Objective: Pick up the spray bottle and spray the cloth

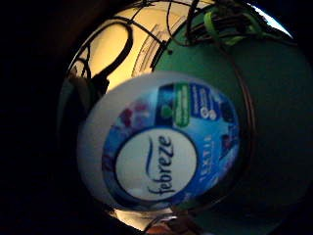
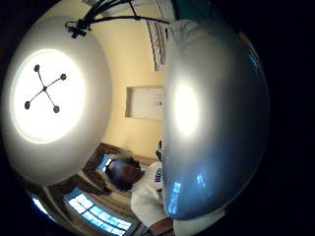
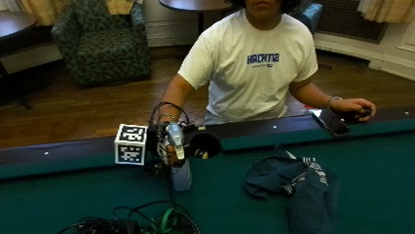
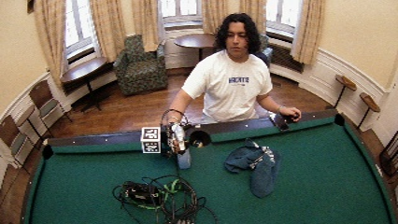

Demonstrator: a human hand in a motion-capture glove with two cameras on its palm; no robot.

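1. We see our gloved right hand (image 3: 170, 146) wrapped around the top of the spray bottle (image 3: 181, 176), whose base looks to rest on the green worktop (image 3: 363, 161).
2. The dark cloth (image 3: 295, 180) lies crumpled on the worktop, well apart from the bottle.
3. We judge the grasp done; lifting, aiming and spraying remain.
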